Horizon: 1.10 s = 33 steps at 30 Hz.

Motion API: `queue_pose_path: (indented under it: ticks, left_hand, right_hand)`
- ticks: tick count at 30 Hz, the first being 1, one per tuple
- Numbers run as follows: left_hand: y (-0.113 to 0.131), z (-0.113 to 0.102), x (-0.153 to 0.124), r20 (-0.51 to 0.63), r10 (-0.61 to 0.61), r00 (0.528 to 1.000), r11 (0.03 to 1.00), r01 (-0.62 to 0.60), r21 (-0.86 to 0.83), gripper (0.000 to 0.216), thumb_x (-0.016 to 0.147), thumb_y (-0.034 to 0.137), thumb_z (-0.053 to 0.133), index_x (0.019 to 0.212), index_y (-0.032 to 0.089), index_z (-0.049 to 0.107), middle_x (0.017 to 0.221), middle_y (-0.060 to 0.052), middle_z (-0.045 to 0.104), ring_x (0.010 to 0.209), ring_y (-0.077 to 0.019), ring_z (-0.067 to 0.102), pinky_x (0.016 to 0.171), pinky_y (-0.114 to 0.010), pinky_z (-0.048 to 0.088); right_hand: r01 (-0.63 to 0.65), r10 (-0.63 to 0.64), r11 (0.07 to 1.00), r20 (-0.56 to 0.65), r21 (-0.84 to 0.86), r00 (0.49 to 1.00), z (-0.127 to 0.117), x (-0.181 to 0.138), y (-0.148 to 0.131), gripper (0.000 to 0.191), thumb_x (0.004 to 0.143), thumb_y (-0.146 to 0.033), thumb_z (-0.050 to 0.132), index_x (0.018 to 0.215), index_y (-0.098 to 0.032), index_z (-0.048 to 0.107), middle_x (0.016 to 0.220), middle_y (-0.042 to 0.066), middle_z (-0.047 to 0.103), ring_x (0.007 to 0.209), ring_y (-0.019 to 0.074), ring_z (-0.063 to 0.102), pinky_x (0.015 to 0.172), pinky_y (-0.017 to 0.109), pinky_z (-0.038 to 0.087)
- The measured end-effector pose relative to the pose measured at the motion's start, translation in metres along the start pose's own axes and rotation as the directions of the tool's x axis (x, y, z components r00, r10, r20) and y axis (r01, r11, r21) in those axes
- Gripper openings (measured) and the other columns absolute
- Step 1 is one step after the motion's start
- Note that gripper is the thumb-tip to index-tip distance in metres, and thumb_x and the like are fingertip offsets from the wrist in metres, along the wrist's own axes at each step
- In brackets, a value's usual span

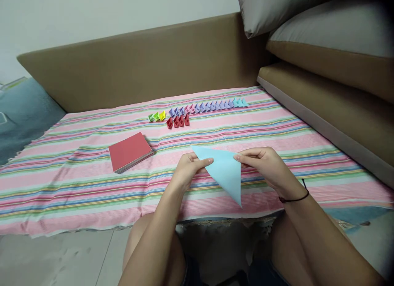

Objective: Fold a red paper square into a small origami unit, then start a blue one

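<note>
A light blue paper [226, 171], folded into a triangle, hangs above the striped cloth [76, 183] with one point down. My left hand [187, 169] pinches its left edge between thumb and fingers. My right hand [264, 164] pinches its upper right corner; a dark cord circles that wrist. A stack of red paper sheets [129, 151] lies on the cloth to the left of my hands. Farther back lies a row of several small folded paper pieces [200, 108], green, yellow, purple, pink and blue, with a few red folded pieces [177, 121] just in front of it.
The cloth covers a low sofa seat with a brown backrest [138, 64] behind it. Brown and grey cushions [326, 60] are stacked at the right. A blue-grey fabric [21, 113] lies at the far left. My bare knees and a tiled floor [61, 257] are below.
</note>
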<state>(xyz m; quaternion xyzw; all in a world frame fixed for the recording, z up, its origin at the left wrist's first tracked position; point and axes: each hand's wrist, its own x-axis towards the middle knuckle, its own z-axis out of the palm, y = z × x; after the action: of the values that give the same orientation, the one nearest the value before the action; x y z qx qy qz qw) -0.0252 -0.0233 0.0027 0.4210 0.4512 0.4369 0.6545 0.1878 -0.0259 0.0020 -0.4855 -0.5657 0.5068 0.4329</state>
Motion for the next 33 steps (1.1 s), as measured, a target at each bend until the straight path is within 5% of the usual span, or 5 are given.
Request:
queue_pose_path:
  ticks: [5,11,15,22,33]
  left_hand:
    - [0.006,-0.018,0.006,-0.203,0.059,0.977,0.995,-0.073,-0.065,0.020,0.060,0.025,0.078,0.073,0.011,0.071,0.072,-0.005,0.072,0.069,-0.0145,0.067,0.077,-0.027,0.054]
    - [0.012,-0.037,0.009,-0.462,0.310,0.831,0.950,-0.286,0.122,0.020,0.066,0.029,0.072,0.078,0.013,0.070,0.077,-0.008,0.072,0.073,-0.0163,0.068,0.077,-0.030,0.053]
    - [-0.005,-0.025,0.008,-0.228,0.545,0.807,0.760,-0.361,0.540,0.013,0.073,0.028,0.065,0.080,0.019,0.071,0.085,-0.006,0.071,0.082,-0.0181,0.065,0.077,-0.030,0.050]
    - [-0.044,-0.012,0.024,0.202,0.496,0.845,0.418,-0.436,0.797,0.019,0.077,0.010,0.056,0.080,0.022,0.071,0.085,-0.005,0.071,0.086,-0.0207,0.061,0.084,-0.037,0.046]
    - [-0.047,-0.018,0.021,0.247,0.387,0.888,0.451,-0.416,0.790,0.021,0.071,0.018,0.069,0.091,0.019,0.070,0.097,-0.008,0.067,0.092,-0.0221,0.061,0.083,-0.037,0.047]
  right_hand:
    - [-0.027,0.027,0.999,0.011,0.024,1.000,0.000,-0.001,-0.001,0.030,0.065,-0.047,0.073,0.069,-0.018,0.074,0.079,0.006,0.072,0.073,0.0198,0.062,0.067,0.031,0.050]
    - [-0.088,0.093,0.994,-0.074,0.065,0.993,-0.004,0.004,0.006,0.031,0.060,-0.046,0.076,0.063,-0.016,0.071,0.064,0.004,0.066,0.059,0.0137,0.055,0.056,0.027,0.045]
    - [-0.179,0.184,0.978,-0.039,0.105,0.982,0.000,0.011,0.017,0.030,0.056,-0.044,0.076,0.054,-0.015,0.066,0.051,0.001,0.059,0.047,0.0098,0.048,0.048,0.025,0.040]
    - [-0.247,0.250,0.968,-0.087,0.044,0.964,0.009,0.019,0.032,0.025,0.052,-0.037,0.075,0.048,-0.015,0.065,0.045,0.003,0.059,0.044,0.0107,0.050,0.044,0.024,0.042]
    - [-0.253,0.251,0.967,-0.121,-0.003,0.960,0.007,0.021,0.040,0.017,0.056,-0.031,0.073,0.051,-0.016,0.067,0.049,0.004,0.064,0.047,0.0126,0.055,0.044,0.023,0.043]
